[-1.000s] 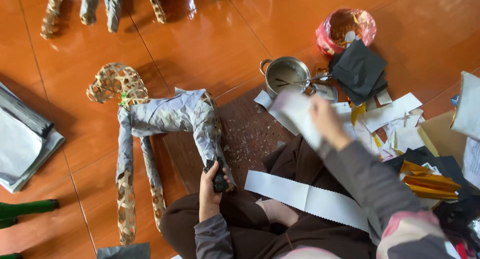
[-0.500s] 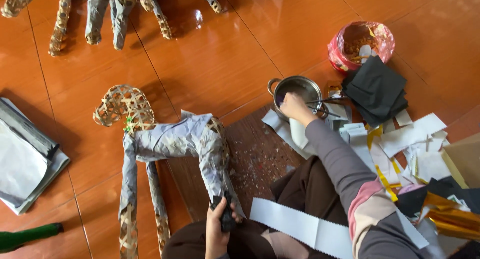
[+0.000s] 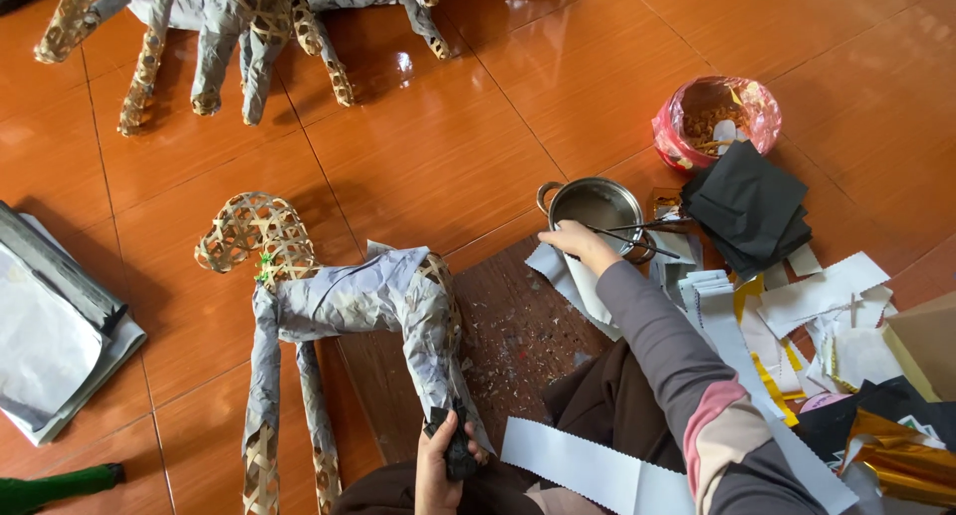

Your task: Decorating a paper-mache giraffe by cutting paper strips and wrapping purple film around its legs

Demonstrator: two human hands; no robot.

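A woven bamboo animal figure point(image 3: 339, 306), partly covered in grey paper, lies on the orange tiled floor. My left hand point(image 3: 443, 465) grips the dark end of its rear leg near the bottom of the view. My right hand point(image 3: 576, 244) reaches forward to a small metal pot point(image 3: 596, 206) and rests at its near rim, holding a white paper strip point(image 3: 583, 286) that trails back under my arm. A dark wooden board point(image 3: 508, 346) lies beneath the figure's rear and my arm.
More paper-covered woven figures point(image 3: 249, 27) lie at the top left. A red plastic bag point(image 3: 715, 122), black paper squares point(image 3: 752, 211), white and gold paper scraps point(image 3: 827, 316) crowd the right. Grey sheets point(image 3: 50, 336) lie at left; a long white strip point(image 3: 588, 470) crosses my lap.
My right hand has gone from holding a paper piece up in the air down to the metal pot's rim. The view has shifted down and right. My left hand stays on the leg.
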